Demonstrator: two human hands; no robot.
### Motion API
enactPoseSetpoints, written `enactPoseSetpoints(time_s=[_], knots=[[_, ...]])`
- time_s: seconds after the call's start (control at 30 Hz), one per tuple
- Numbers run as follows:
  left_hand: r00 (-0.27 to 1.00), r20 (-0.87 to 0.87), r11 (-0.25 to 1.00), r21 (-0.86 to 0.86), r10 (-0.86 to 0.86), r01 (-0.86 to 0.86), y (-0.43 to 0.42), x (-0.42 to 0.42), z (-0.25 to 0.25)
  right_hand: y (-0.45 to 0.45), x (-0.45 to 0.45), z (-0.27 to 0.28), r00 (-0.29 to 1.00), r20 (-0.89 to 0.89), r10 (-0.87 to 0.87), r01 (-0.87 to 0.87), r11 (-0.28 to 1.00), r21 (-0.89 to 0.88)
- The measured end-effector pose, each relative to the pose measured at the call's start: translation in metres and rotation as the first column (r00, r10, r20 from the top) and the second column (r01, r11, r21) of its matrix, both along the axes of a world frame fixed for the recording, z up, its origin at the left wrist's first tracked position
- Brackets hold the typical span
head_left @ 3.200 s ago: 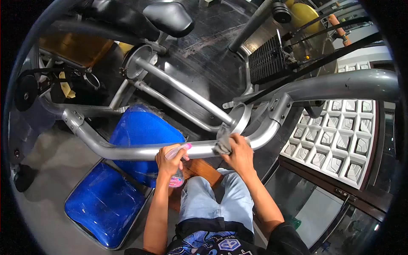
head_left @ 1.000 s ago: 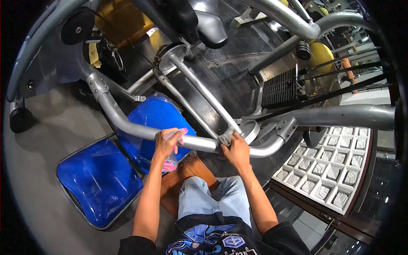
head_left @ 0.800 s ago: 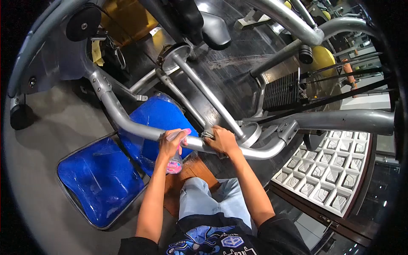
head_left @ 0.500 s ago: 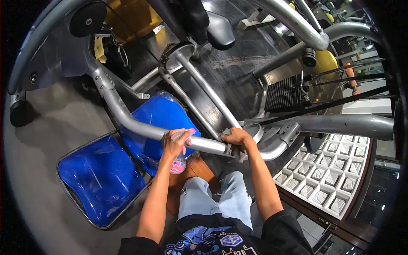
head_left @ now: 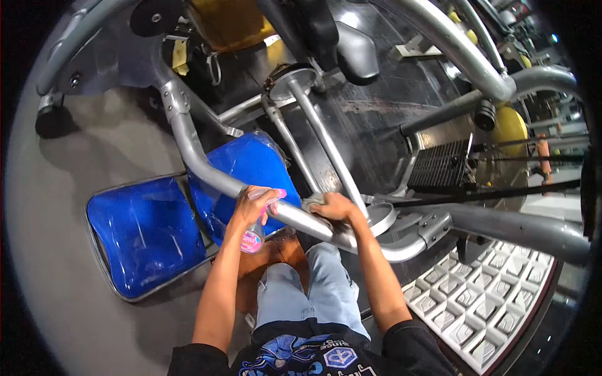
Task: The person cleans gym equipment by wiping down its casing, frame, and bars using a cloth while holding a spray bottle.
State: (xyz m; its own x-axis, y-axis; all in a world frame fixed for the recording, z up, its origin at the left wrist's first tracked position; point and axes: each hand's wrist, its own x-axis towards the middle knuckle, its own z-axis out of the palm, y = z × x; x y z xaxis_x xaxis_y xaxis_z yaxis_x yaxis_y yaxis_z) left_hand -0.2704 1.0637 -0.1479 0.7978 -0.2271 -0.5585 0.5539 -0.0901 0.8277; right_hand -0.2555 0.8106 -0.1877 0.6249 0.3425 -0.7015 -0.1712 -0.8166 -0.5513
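Observation:
My left hand (head_left: pixel 249 207) is closed around the neck of a clear spray bottle (head_left: pixel 253 239) with a pink trigger and pink label. It is held against the thick silver tube (head_left: pixel 301 220) of a gym machine. Farther along the same tube, my right hand (head_left: pixel 336 207) presses a grey cloth (head_left: pixel 311 201) onto the metal, fingers bent over it. Part of the cloth is hidden beneath the hand. Two thinner silver bars (head_left: pixel 326 144) meet the frame just beyond the cloth.
A blue chair with a plastic-covered seat (head_left: pixel 147 235) and backrest (head_left: pixel 244 166) stands at left. A weight stack (head_left: pixel 439 164) is at right, near a white patterned panel (head_left: pixel 483 301). Black pads (head_left: pixel 356 53) and a curved silver frame (head_left: pixel 454 44) lie beyond.
My right hand has slid the cloth leftward along the tube, toward my left hand. The left hand keeps its hold on the spray bottle. The whole view has shifted and tilted slightly.

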Motion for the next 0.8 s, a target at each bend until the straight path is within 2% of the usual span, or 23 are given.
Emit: enactPoseSetpoints(time_s=[0.03,0.1,0.17,0.23,0.27,0.3,0.37,0.4,0.43,0.5,0.53,0.57,0.7,0.77,0.8], knots=[[1.0,-0.001,1.0,0.01,0.025,-0.025,0.001,0.0,0.0,0.01,-0.007,-0.005,0.993,0.077,-0.084,0.07,0.984,0.167],[0.999,-0.032,1.0,0.0,-0.003,0.003,-0.001,0.002,0.003,0.027,-0.016,-0.021,0.964,0.178,-0.197,0.153,0.961,0.232],[0.998,-0.07,0.999,0.05,-0.008,0.012,-0.003,0.0,0.012,0.019,-0.013,-0.032,0.973,0.107,-0.204,0.17,0.949,0.264],[0.985,-0.035,0.92,0.353,-0.17,0.171,-0.006,-0.004,0.025,0.002,-0.006,-0.012,0.989,-0.042,-0.138,0.144,0.96,0.24],[0.987,-0.042,0.907,0.39,-0.153,0.158,-0.007,-0.009,0.024,-0.004,-0.003,-0.005,0.997,-0.047,-0.057,0.065,0.979,0.192],[0.988,-0.05,0.909,0.387,-0.145,0.153,-0.007,-0.014,0.023,-0.003,-0.006,-0.002,0.997,-0.056,-0.049,0.058,0.98,0.19],[0.99,-0.105,0.877,0.463,-0.091,0.13,-0.009,-0.023,0.022,0.006,-0.03,0.002,0.965,0.161,-0.206,0.196,0.978,0.075],[0.984,-0.136,0.856,0.49,-0.111,0.164,-0.01,-0.025,0.023,0.022,-0.05,-0.001,0.87,0.438,-0.224,0.237,0.971,0.025],[0.984,-0.149,0.86,0.483,-0.101,0.162,-0.012,-0.026,0.025,0.033,-0.054,0.016,0.831,0.489,-0.265,0.295,0.955,0.017],[0.984,-0.157,0.857,0.492,-0.083,0.151,-0.014,-0.032,0.03,0.036,-0.051,0.011,0.851,0.421,-0.313,0.317,0.946,0.062],[0.995,-0.08,0.877,0.473,-0.054,0.085,-0.016,-0.035,0.035,0.035,-0.044,0.008,0.889,0.346,-0.299,0.306,0.951,0.035],[0.995,-0.09,0.88,0.468,-0.045,0.082,-0.013,-0.037,0.032,0.037,-0.041,-0.003,0.882,0.357,-0.308,0.296,0.951,0.09],[0.996,0.048,0.988,0.136,0.072,-0.078,0.0,-0.029,0.014,0.05,-0.019,-0.001,0.931,0.233,-0.281,0.254,0.957,0.139],[0.979,0.115,0.986,0.014,0.166,-0.168,0.01,-0.02,0.001,0.045,-0.017,-0.015,0.952,0.192,-0.24,0.172,0.934,0.313],[0.98,0.112,0.987,-0.027,0.162,-0.16,0.014,-0.013,0.002,0.04,-0.02,-0.022,0.948,0.161,-0.275,0.198,0.905,0.377]])
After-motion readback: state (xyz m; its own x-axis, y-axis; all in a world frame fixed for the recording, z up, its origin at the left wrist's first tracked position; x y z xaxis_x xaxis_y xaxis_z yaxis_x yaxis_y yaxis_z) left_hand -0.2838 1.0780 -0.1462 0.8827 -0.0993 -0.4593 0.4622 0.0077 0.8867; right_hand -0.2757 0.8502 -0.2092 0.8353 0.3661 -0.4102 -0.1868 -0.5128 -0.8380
